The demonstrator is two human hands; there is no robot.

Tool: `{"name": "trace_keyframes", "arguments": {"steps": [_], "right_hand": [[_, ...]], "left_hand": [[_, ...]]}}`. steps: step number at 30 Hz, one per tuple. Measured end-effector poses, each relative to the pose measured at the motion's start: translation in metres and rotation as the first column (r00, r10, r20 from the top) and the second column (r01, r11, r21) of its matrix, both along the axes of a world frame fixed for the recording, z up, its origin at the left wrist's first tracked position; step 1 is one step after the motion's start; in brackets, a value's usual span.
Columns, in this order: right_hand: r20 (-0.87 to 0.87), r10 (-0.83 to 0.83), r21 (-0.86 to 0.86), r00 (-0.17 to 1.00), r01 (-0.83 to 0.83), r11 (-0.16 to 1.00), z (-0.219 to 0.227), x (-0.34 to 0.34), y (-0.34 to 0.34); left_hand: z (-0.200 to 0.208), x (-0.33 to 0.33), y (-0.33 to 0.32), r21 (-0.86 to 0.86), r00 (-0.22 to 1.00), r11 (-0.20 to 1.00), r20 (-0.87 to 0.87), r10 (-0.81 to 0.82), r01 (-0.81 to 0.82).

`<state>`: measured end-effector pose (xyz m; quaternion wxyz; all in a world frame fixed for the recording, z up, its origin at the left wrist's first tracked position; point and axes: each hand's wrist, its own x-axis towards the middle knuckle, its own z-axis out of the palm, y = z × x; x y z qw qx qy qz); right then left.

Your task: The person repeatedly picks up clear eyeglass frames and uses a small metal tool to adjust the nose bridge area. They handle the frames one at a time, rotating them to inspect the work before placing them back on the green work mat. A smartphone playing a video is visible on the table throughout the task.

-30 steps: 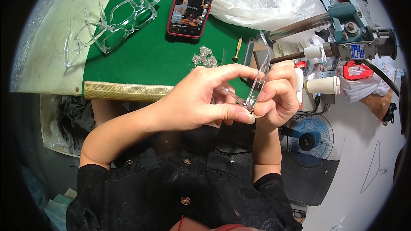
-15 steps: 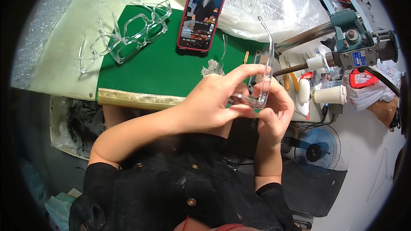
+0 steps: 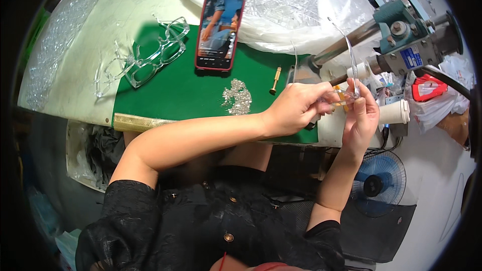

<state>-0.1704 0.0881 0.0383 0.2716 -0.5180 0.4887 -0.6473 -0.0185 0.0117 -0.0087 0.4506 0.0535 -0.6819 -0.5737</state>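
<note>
A clear eyeglass frame (image 3: 353,62) is held up between my two hands, at the right end of the green mat (image 3: 196,95). My left hand (image 3: 296,108) is closed on its front part, with the fingertips curled and partly hidden. Near the frame's corner, my right hand (image 3: 362,115) pinches it between thumb and fingers. One temple rises from there, standing up past the metal machine. To the left of my left hand lies a loose pile of tiny silvery metal pieces (image 3: 237,97). A small brass-coloured screwdriver (image 3: 275,80) rests on the mat beyond that hand.
Several clear eyeglass frames (image 3: 146,61) lie at the mat's left. A red-cased phone (image 3: 219,32) stands behind the pile. Behind it spreads a plastic bag (image 3: 266,20) of clear parts. A green metal machine (image 3: 401,32), a paper cup (image 3: 394,112) and a fan (image 3: 379,183) are at right.
Both hands have moved right with the eyeglass frame, toward the machine. The metal pieces and screwdriver, partly hidden before, now show fully. The view has shifted slightly.
</note>
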Motion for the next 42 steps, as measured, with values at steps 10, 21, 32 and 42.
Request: {"name": "trace_keyframes", "arguments": {"steps": [10, 21, 32, 42], "right_hand": [[-0.040, -0.095, 0.028, 0.995, 0.096, 0.995, 0.009, -0.026, -0.011], [0.065, -0.411, -0.642, 0.909, 0.353, 0.681, 0.102, -0.061, -0.022], [-0.103, -0.343, -0.816, 0.934, 0.118, 0.566, 0.095, -0.026, -0.015], [-0.502, -0.508, -0.463, 0.700, 0.279, 0.842, -0.016, 0.018, 0.005]], "left_hand": [[0.002, -0.042, -0.004, 0.103, 1.000, 0.994, -0.014, 0.027, -0.025], [0.000, -0.050, -0.012, 0.202, 0.999, 0.979, -0.018, 0.033, -0.028], [0.004, -0.058, -0.013, 0.236, 0.999, 0.971, -0.039, -0.020, 0.028], [0.028, 0.097, 0.004, 0.004, 0.969, 0.980, 0.145, -0.199, 0.201]]}}
